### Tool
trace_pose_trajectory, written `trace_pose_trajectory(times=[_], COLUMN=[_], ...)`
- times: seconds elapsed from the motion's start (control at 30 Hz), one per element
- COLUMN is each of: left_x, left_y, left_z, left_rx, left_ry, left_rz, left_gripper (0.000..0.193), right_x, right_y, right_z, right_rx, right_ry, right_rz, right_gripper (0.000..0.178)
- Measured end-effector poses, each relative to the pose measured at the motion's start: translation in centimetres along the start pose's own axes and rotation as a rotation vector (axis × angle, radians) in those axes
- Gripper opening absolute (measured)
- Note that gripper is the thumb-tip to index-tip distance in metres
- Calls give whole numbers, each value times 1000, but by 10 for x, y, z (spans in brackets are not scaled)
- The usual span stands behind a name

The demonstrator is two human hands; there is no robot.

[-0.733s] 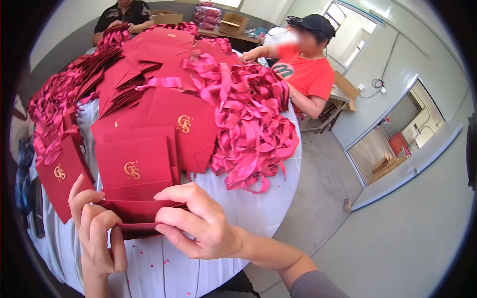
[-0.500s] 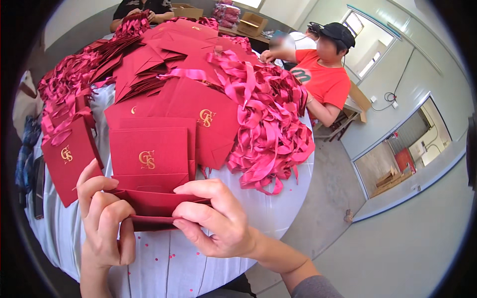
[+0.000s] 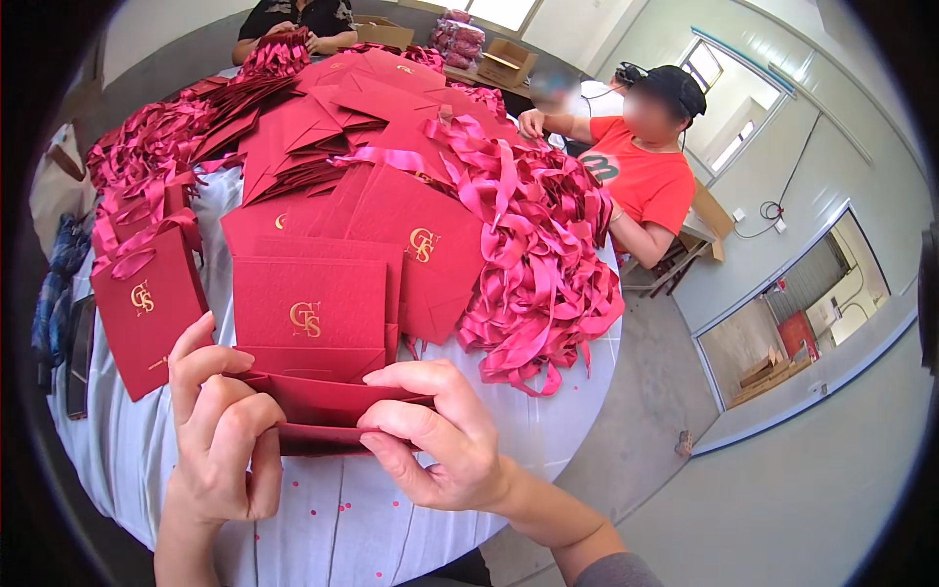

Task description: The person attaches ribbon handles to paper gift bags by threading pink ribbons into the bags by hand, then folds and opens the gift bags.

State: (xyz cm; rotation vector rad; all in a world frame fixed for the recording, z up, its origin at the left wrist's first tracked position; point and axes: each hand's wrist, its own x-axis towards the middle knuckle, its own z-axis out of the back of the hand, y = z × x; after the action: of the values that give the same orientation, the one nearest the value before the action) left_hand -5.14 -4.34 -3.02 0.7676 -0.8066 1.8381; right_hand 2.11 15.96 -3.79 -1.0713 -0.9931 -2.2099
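Between my two hands, at the near side of the table, is a dark red paper gift bag [image 3: 323, 401] with its mouth spread apart. My left hand [image 3: 223, 430] grips its left end, fingers curled over the edges. At the other end my right hand [image 3: 435, 426] pinches the rims, with some fingers reaching inside the mouth. Just beyond lie flat red bags [image 3: 264, 293] with gold lettering, stacked and overlapping. A finished-looking bag with a ribbon handle [image 3: 147, 303] stands to the left of my left hand.
A heap of pink ribbons [image 3: 538, 264] lies right of the bags. Larger piles of red bags [image 3: 293, 137] cover the table's far half. A co-worker in an orange-red shirt [image 3: 641, 181] sits at right; another person [image 3: 293, 24] works at the far side. Small red dots lie on the white tablecloth [image 3: 362, 548].
The table and its contents have shifted slightly rightward in the picture. Both hands keep nearly the same hold on the bag, whose mouth stays spread.
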Motion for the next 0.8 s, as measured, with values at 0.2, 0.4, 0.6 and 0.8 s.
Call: trace_pose_trajectory(times=[0.2,0.4,0.6,0.8], left_x=[-1,-2,-3,-4], left_y=[0,-1,2,2], left_z=[-2,1,-2,1], left_rx=[0,1,-4,0], left_ry=[-11,-7,2,14], left_rz=[-4,7,-6,-12], left_gripper=[27,28,30,31], right_x=[0,0,-1,0], right_y=[0,1,-1,0], right_z=[0,-1,0,-1], right_rx=[1,5,5,7], right_ry=[0,-1,-12,-18], right_rz=[-3,-4,11,20], right_gripper=[19,19,21,23])
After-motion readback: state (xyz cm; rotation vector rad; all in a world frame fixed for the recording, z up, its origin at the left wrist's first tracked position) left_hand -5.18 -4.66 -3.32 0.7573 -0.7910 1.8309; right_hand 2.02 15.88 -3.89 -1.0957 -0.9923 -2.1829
